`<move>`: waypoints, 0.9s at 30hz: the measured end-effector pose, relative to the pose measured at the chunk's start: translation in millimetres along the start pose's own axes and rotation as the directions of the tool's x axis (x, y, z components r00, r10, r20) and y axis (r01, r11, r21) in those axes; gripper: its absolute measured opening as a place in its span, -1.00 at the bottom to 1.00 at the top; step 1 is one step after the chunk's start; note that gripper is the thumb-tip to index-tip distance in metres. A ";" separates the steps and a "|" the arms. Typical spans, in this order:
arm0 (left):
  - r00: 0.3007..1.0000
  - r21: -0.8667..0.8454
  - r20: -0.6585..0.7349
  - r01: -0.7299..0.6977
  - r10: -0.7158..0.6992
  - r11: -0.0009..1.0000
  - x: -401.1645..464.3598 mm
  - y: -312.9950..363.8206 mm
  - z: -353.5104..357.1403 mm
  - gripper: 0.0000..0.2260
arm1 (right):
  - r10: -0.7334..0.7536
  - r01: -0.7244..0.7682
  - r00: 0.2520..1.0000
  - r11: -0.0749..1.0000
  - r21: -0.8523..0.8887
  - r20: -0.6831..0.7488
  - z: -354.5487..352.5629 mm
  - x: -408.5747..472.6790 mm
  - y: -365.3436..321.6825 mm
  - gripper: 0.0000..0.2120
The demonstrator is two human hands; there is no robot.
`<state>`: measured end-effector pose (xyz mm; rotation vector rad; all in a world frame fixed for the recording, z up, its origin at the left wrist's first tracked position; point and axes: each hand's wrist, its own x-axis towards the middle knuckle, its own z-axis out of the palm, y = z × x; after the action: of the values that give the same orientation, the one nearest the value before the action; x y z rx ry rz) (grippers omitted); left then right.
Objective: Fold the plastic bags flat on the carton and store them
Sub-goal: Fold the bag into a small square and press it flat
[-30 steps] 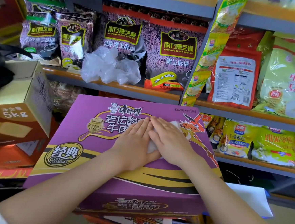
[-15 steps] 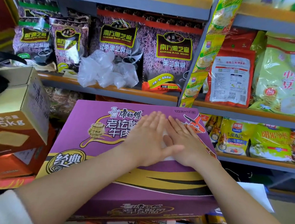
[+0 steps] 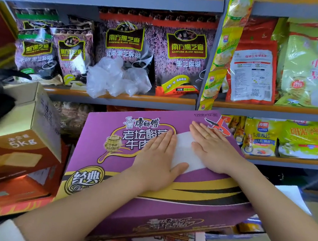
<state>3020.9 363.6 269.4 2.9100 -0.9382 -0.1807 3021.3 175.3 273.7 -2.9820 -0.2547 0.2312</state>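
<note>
While both my palms lie flat, item one, a folded white plastic bag [image 3: 183,150], sits on top of the purple carton [image 3: 102,154]. My left hand [image 3: 158,159], fingers straight, presses its 9 o'clock edge; my right hand [image 3: 212,148], fingers straight and spread, presses its 3 o'clock edge, a gold ring [image 3: 206,136] on one finger. Item two: a heap of crumpled clear bags [image 3: 115,79] on the shelf [image 3: 156,99] at 11 o'clock. Item three: a brown box [image 3: 19,143] at 9 o'clock.
</note>
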 end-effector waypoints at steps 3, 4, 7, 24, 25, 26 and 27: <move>1.000 0.000 0.021 -0.009 0.009 1.000 -6.7 -7.4 -2.5 -0.33 | -0.012 0.013 0.998 1.000 0.016 -0.054 -0.6 -3.1 1.6 -0.50; 1.000 0.000 0.024 -0.016 0.016 1.000 -8.3 -9.2 -3.6 -0.33 | -0.050 0.051 0.995 0.999 0.008 -0.089 -0.4 -5.6 1.9 -0.49; 0.997 -0.004 0.045 -0.058 0.058 0.998 -14.1 -12.7 -7.9 -0.30 | -0.194 0.193 0.980 0.981 -0.023 -0.050 -1.9 -15.7 3.9 -0.46; 0.934 -0.158 -0.110 -0.354 0.339 0.922 -17.3 113.6 13.9 -0.35 | -0.437 0.460 0.875 0.885 0.073 -0.209 11.1 -106.0 114.5 -0.29; 0.937 -0.238 -0.148 -0.343 0.315 0.909 -9.4 131.4 14.0 -0.39 | -0.432 0.483 0.860 0.861 0.161 -0.272 13.6 -109.1 134.9 -0.42; 0.942 -0.303 -0.187 -0.325 0.278 0.896 -1.0 150.8 14.6 -0.45 | -0.410 0.482 0.863 0.842 0.243 -0.294 14.4 -111.9 155.3 -0.54; 0.944 -0.351 -0.232 -0.305 0.234 0.885 7.9 171.0 16.5 -0.52 | -0.382 0.464 0.879 0.825 0.323 -0.286 13.3 -115.8 174.1 -0.63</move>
<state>2926.4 219.9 271.4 2.3648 -1.1194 -0.0648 2933.7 -13.6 250.6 -2.4514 -0.7457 -0.0804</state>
